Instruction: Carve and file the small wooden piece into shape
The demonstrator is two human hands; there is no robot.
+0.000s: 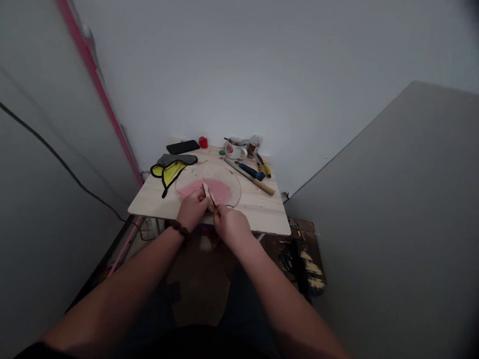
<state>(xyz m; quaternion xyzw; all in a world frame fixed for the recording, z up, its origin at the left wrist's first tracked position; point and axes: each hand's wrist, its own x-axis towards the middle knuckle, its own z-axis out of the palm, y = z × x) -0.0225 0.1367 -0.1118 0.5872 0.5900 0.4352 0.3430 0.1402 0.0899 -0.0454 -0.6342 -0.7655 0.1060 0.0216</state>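
Near the front edge of the small table, my left hand [193, 208] is closed around a small pale piece [206, 189] that looks like wood. My right hand [231, 224] grips a thin dark stick-like tool [212, 200], which lies against the pale piece. Its exact kind is too small to make out. Both hands are close together over a round board [235, 184] with a pink patch [222, 190] in its middle. My fingers hide the lower part of the piece and the tool's grip end.
A grey and yellow cloth [172, 171] lies left, below a black phone-like slab [182, 147] and a red object [203, 142]. A white mug [235, 149] stands at the back. To the right are a wooden-handled saw-like tool [263, 187], a blue-black tool [251, 170] and a yellow-handled tool [267, 169].
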